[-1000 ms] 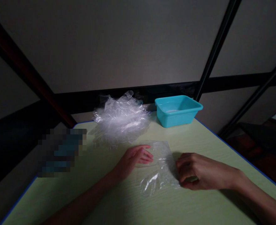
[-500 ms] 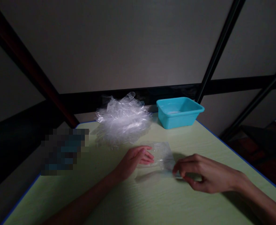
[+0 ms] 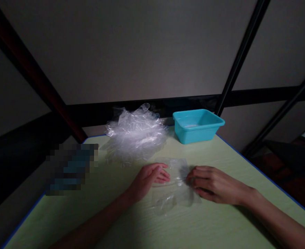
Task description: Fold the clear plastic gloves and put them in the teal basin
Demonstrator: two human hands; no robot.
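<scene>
I have a piece of clear plastic film (image 3: 177, 186) lying on the pale table (image 3: 126, 228) between both hands. My left hand (image 3: 150, 178) rests over its left part, fingers loosely extended and gripping nothing, probably so the thin sheet doesn't slide. My right hand (image 3: 210, 183) meets its right edge, fingers curled close together; I can't tell whether they pinch it. Farther off, a crumpled heap of clear plastic (image 3: 138, 135) sits left of a turquoise tub (image 3: 197, 135), which seems to leave my hands room.
</scene>
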